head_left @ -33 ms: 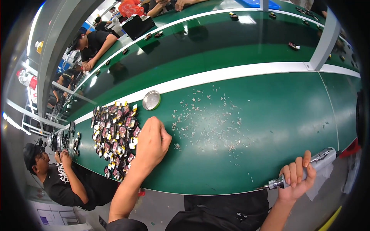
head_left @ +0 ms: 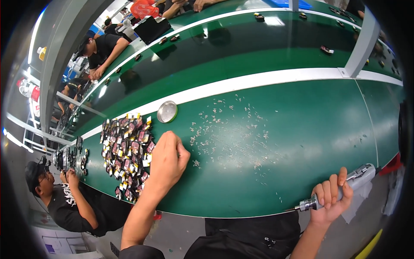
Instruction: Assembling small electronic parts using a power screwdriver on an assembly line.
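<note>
My left hand (head_left: 169,157) is closed in a fist above the green worktop, back of the hand up. Its fingertips are hidden, so whatever they may hold does not show. Just left of it lies a heap of small black parts (head_left: 125,151) with white and yellow labels. Many tiny silvery screws (head_left: 233,146), loose on the worktop, spread to the right of this fist. At the near right edge my right hand (head_left: 332,196) grips a grey electric screwdriver (head_left: 361,176). Its bit points left, close to the table edge and apart from the screws.
A round metal tin lid (head_left: 167,112) lies beyond my left hand, by a white rail (head_left: 241,85). Past the rail runs a dark green conveyor (head_left: 258,47) carrying scattered black parts. A grey post (head_left: 362,43) rises at right. A co-worker (head_left: 73,194) sits at left; others work across the line.
The whole view has shifted very slightly. Both hands keep the same pose, and the screwdriver stays in my right hand.
</note>
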Demonstrator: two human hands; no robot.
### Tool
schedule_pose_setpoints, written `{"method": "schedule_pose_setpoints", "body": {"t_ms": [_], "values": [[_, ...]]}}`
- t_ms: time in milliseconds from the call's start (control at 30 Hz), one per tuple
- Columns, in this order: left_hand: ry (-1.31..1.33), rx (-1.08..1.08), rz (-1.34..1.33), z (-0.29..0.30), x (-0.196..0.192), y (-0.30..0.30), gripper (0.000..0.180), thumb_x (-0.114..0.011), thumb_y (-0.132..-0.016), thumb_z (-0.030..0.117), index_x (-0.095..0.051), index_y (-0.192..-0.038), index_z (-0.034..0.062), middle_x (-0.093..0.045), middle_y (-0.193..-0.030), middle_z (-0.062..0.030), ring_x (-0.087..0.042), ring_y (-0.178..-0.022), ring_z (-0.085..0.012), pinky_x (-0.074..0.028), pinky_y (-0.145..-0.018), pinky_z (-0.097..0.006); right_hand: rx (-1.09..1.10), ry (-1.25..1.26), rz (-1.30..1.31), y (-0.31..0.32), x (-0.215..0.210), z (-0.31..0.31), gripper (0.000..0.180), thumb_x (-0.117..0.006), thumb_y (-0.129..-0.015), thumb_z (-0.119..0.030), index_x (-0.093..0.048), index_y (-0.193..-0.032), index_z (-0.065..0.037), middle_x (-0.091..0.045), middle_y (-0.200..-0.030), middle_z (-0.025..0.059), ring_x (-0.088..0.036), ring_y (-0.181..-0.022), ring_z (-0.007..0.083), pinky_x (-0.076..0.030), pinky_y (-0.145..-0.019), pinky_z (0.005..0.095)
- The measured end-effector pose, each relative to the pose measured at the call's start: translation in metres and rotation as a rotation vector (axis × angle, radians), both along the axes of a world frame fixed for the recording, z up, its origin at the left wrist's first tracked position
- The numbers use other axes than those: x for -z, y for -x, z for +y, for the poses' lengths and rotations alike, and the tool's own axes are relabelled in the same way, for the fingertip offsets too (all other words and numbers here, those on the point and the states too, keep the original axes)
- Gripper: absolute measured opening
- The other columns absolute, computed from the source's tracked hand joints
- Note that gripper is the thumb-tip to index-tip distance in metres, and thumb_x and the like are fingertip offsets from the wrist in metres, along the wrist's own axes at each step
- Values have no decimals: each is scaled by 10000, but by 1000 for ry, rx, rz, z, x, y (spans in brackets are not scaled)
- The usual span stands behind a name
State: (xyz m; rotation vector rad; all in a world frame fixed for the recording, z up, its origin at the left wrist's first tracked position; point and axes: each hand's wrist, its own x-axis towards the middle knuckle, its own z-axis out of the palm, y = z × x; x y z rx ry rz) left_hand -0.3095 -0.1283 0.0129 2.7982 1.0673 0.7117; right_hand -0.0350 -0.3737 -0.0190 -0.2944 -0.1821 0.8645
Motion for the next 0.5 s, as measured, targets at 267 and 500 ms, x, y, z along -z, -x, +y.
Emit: {"method": "schedule_pose_setpoints", "body": {"t_ms": [267,500], "values": [[103,186,-220,-46,-14,-14,159,-673,-757,-97,-635,-887,-13,-637,-779,-123,-619,-679,-261,-474,-584,-337,-4,-9,-6,-1,0,4,79,-442,-925,-122,-431,-922,-43,-381,-556,16,-357,-403,115,-380,-482,304],[825,181,-659,-118,6,-30,29,-569,-873,-67,-551,-852,-59,-621,-727,-148,-609,-666,-211,-517,-621,-289,57,12,15,10,-12,14,86,-447,-921,-138,-468,-914,-55,-377,-546,1,-361,-407,109,-378,-487,294]]}}
